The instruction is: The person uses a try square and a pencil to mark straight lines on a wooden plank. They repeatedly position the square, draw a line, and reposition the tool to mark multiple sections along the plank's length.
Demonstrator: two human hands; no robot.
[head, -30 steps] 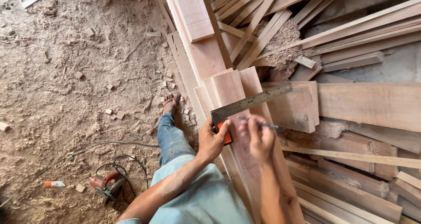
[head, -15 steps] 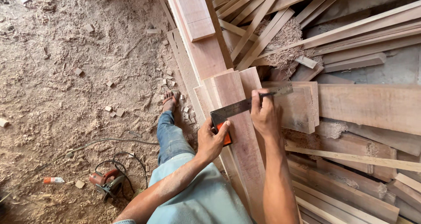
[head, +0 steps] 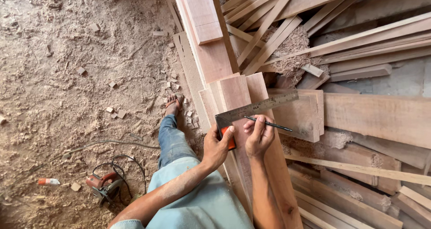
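Head view. Left hand [head: 217, 144], forearm reaching up from lower left, closes thumb and fingers on the orange stock of a try square [head: 251, 112], pressing it to a reddish plank [head: 238, 121]. Right hand [head: 259, 137], wrist bent, pinches a dark pencil [head: 268, 124] just under the steel blade, which lies across the plank.
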